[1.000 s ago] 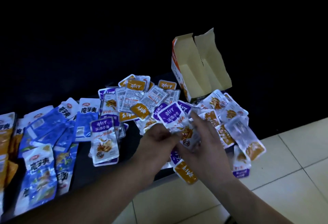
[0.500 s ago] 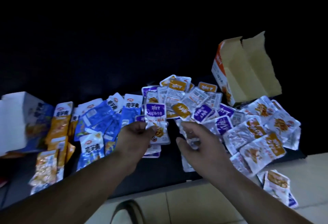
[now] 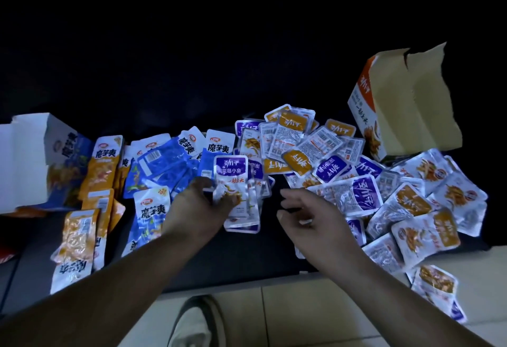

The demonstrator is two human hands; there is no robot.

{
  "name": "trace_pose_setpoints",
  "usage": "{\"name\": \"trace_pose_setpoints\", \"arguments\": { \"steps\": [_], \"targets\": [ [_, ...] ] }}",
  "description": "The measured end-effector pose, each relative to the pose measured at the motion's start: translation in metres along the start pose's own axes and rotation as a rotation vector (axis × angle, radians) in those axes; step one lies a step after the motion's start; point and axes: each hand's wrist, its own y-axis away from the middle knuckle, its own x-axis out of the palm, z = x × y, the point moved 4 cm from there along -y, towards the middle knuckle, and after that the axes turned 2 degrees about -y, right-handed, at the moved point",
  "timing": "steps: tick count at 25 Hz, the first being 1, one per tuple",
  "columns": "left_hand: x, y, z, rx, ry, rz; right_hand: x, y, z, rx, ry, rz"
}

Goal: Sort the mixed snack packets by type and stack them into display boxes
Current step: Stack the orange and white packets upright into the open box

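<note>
Dark surface (image 3: 247, 258), orange box (image 3: 365, 116), blue box (image 3: 68, 149), contents unseen

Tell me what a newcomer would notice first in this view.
First, the wide heap of small silvery foil snack packets with purple and orange headers, spilling across the dark surface centre to right. In front, the left hand grips a stack of purple-headed foil packets, while the right hand hovers open beside it. At the far right stands a tall orange-and-white cardboard box with its flaps open.
</note>
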Motion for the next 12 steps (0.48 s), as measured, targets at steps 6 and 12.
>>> {"name": "trace_pose_setpoints", "arguments": {
  "steps": [6,12],
  "targets": [
    [-0.026,0.026,-0.035,0.276,-0.341,0.014,-0.039,0.030,0.011,0.049,-0.018,0.017],
    [0.072,0.112,-0.138,0.640,-0.087,0.261,-0.127,0.079,-0.025,0.223,0.020,0.084]
  ]
}}
